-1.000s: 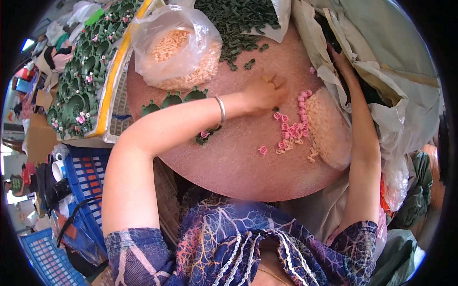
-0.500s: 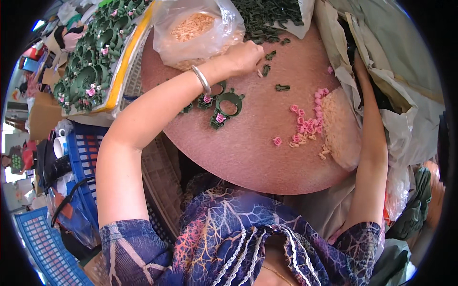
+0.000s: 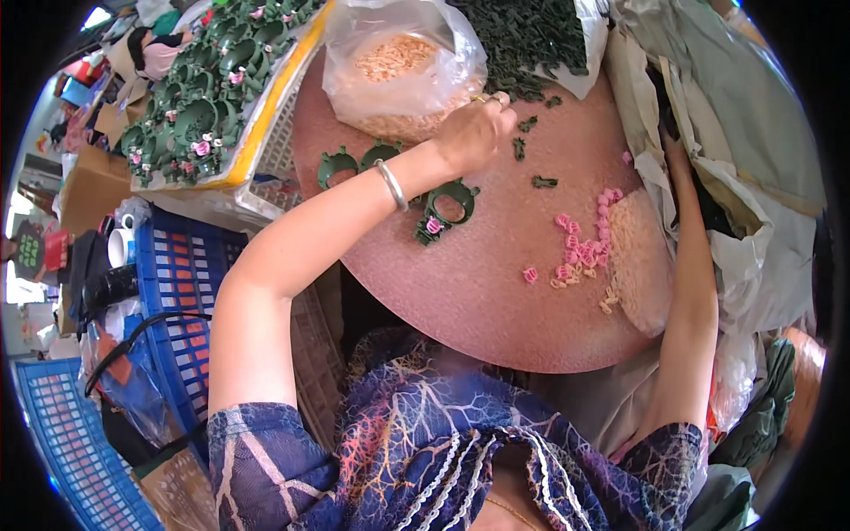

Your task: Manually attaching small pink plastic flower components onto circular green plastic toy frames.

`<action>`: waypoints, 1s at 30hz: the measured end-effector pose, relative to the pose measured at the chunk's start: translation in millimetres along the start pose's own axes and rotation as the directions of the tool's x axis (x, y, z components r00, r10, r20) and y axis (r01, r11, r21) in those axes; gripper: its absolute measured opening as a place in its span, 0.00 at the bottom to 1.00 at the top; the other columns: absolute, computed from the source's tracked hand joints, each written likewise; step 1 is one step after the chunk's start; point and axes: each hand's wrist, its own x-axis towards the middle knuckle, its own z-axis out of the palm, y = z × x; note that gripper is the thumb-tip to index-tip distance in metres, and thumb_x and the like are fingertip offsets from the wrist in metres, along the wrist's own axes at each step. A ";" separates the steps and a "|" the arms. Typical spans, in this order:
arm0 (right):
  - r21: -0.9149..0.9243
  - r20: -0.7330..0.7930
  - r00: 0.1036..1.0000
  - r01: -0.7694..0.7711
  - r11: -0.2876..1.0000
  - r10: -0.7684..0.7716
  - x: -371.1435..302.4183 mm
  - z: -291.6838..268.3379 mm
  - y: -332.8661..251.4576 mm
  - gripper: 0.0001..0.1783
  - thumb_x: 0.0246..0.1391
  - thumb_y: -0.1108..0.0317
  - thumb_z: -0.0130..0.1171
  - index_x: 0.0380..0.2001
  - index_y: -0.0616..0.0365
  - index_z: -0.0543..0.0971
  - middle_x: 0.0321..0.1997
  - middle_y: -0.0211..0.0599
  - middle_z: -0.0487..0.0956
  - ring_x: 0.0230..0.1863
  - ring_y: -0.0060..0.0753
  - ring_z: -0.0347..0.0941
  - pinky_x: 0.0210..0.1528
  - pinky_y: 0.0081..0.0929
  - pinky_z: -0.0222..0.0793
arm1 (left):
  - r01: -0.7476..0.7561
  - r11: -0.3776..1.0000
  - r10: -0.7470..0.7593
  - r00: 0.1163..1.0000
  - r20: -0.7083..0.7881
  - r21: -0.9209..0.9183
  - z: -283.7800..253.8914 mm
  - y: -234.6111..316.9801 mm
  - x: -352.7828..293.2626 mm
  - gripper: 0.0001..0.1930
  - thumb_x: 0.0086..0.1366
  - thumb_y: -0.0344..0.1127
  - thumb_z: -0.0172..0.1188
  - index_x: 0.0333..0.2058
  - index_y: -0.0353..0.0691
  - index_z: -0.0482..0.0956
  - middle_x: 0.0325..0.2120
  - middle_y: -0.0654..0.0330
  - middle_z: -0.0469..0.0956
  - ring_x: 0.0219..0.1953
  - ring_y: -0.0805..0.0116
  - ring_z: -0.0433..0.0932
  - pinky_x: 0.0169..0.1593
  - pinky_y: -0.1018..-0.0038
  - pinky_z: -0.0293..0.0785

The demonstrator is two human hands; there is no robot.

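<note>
A clear bag (image 3: 350, 96) stands left of the left grip (image 3: 482, 134), green pieces (image 3: 520, 149) right; a greyish sack (image 3: 770, 106) surrounds the right grip (image 3: 674, 147).

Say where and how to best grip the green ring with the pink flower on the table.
Probably pinch the right wall of the green ring, one fingertip inside its round opening, coming from above and the right. That opening seems to admit a finger, while the pink flower sits at its lower left and the left forearm passes on its left.

Bag (image 3: 350, 84) of pcs (image 3: 396, 57) on tbl (image 3: 460, 310), back L; crate (image 3: 282, 97) L of tbl, sack (image 3: 753, 150) R
</note>
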 end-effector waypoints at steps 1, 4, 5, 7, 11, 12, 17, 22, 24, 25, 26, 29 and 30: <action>-0.006 0.029 0.999 -0.016 1.000 0.016 -0.5 -3.7 2.7 0.44 0.56 0.45 0.62 0.65 0.68 0.66 0.69 0.54 0.67 0.69 0.54 0.63 0.70 0.35 0.56 | -0.062 0.998 0.063 0.997 -0.033 0.013 -10.3 5.2 0.1 0.06 0.56 0.22 0.54 0.33 0.30 0.76 0.36 0.46 0.75 0.37 0.43 0.79 0.42 0.57 0.77; 0.000 0.088 0.996 -0.036 0.999 0.036 -4.7 -2.4 -4.0 0.47 0.53 0.45 0.66 0.65 0.71 0.66 0.69 0.53 0.66 0.68 0.53 0.64 0.69 0.35 0.57 | -0.176 0.955 0.225 0.954 -0.197 0.237 -41.0 0.8 -3.4 0.11 0.57 0.21 0.58 0.40 0.33 0.75 0.39 0.48 0.78 0.34 0.55 0.82 0.36 0.65 0.80; 0.082 0.129 0.987 -0.112 0.990 0.100 -5.9 -4.0 -2.0 0.47 0.52 0.47 0.67 0.65 0.71 0.66 0.69 0.53 0.67 0.68 0.51 0.64 0.69 0.34 0.57 | -0.157 0.915 0.255 0.939 -0.232 0.373 -51.4 -1.9 1.2 0.11 0.58 0.21 0.60 0.41 0.34 0.75 0.38 0.49 0.79 0.33 0.60 0.82 0.34 0.69 0.81; 0.083 0.097 0.977 -0.199 0.977 0.191 -8.6 1.4 0.4 0.45 0.52 0.51 0.67 0.64 0.73 0.66 0.67 0.52 0.70 0.65 0.48 0.66 0.65 0.32 0.61 | 0.065 0.938 -0.211 0.886 -0.413 -0.340 -69.7 -4.4 6.7 0.08 0.60 0.21 0.60 0.38 0.34 0.74 0.31 0.52 0.80 0.32 0.63 0.82 0.37 0.70 0.82; 0.203 0.248 0.931 -0.321 0.925 0.268 0.3 21.3 1.6 0.42 0.56 0.52 0.65 0.63 0.74 0.67 0.62 0.54 0.73 0.57 0.43 0.73 0.60 0.33 0.68 | 0.203 -0.042 -0.626 0.758 0.184 -0.978 -104.7 -21.7 -5.8 0.08 0.66 0.19 0.58 0.42 0.33 0.72 0.34 0.52 0.81 0.36 0.62 0.84 0.43 0.67 0.86; 0.204 0.275 0.909 -0.374 0.905 0.314 -0.3 2.8 21.5 0.41 0.57 0.52 0.64 0.63 0.74 0.67 0.60 0.54 0.74 0.54 0.41 0.76 0.58 0.34 0.70 | 0.206 -0.131 -0.557 0.794 0.244 -0.970 -98.1 -25.8 -1.2 0.10 0.66 0.19 0.58 0.45 0.31 0.71 0.38 0.50 0.80 0.38 0.60 0.83 0.45 0.65 0.86; 0.213 0.357 0.889 -0.377 0.901 0.287 1.4 23.5 -3.2 0.43 0.56 0.51 0.65 0.65 0.72 0.65 0.64 0.55 0.71 0.60 0.46 0.72 0.61 0.33 0.68 | 0.275 -0.189 -0.609 0.720 0.333 -0.943 -105.9 -23.2 -18.4 0.12 0.67 0.19 0.57 0.48 0.30 0.71 0.42 0.47 0.79 0.42 0.58 0.83 0.50 0.65 0.85; 0.256 0.189 0.974 -0.169 0.952 0.122 -4.2 15.8 -3.2 0.46 0.52 0.48 0.66 0.63 0.74 0.67 0.66 0.57 0.70 0.62 0.51 0.69 0.62 0.34 0.64 | 0.341 -0.245 -0.600 0.682 0.418 -0.907 -97.4 -17.4 -15.0 0.12 0.68 0.20 0.56 0.50 0.29 0.71 0.45 0.45 0.78 0.45 0.58 0.83 0.54 0.66 0.84; 0.152 0.089 0.995 -0.047 0.987 0.034 -5.6 4.5 7.7 0.45 0.52 0.48 0.65 0.63 0.74 0.67 0.65 0.58 0.70 0.62 0.53 0.69 0.62 0.34 0.64 | 0.349 -0.307 -0.561 0.685 0.465 -0.885 -90.2 -19.6 -11.8 0.13 0.68 0.20 0.56 0.50 0.29 0.71 0.45 0.45 0.79 0.46 0.58 0.83 0.54 0.66 0.84; 0.049 0.006 0.997 0.072 0.996 -0.073 -6.4 -0.9 13.0 0.45 0.53 0.48 0.65 0.63 0.73 0.67 0.65 0.59 0.70 0.62 0.54 0.69 0.62 0.35 0.64 | 0.349 -0.317 -0.551 0.689 0.471 -0.882 -86.8 -21.1 -10.6 0.13 0.68 0.20 0.56 0.50 0.29 0.71 0.45 0.45 0.79 0.46 0.58 0.83 0.54 0.66 0.84; 0.056 0.012 0.997 0.073 0.996 -0.074 -7.9 1.3 7.0 0.45 0.53 0.48 0.65 0.63 0.73 0.67 0.65 0.59 0.70 0.62 0.54 0.69 0.62 0.35 0.64 | 0.349 -0.329 -0.551 0.684 0.479 -0.877 -85.3 -24.0 -13.2 0.13 0.68 0.20 0.56 0.50 0.29 0.71 0.45 0.46 0.79 0.46 0.58 0.83 0.54 0.66 0.84; 0.188 0.220 0.975 -0.081 0.979 0.039 -9.9 1.9 -10.2 0.44 0.55 0.45 0.62 0.65 0.67 0.66 0.67 0.50 0.70 0.64 0.48 0.68 0.65 0.32 0.62 | 0.349 -0.338 -0.550 0.680 0.485 -0.874 -87.0 -30.8 -19.5 0.13 0.68 0.20 0.56 0.50 0.29 0.71 0.45 0.46 0.79 0.46 0.58 0.82 0.55 0.67 0.83; 0.190 0.239 0.969 -0.115 0.975 0.068 -9.6 -3.9 -6.0 0.45 0.54 0.43 0.61 0.65 0.66 0.67 0.66 0.50 0.71 0.64 0.48 0.69 0.65 0.32 0.62 | 0.355 -0.342 -0.531 0.691 0.490 -0.870 -85.0 -30.8 -18.4 0.12 0.68 0.20 0.56 0.50 0.29 0.72 0.45 0.47 0.79 0.46 0.59 0.82 0.55 0.68 0.83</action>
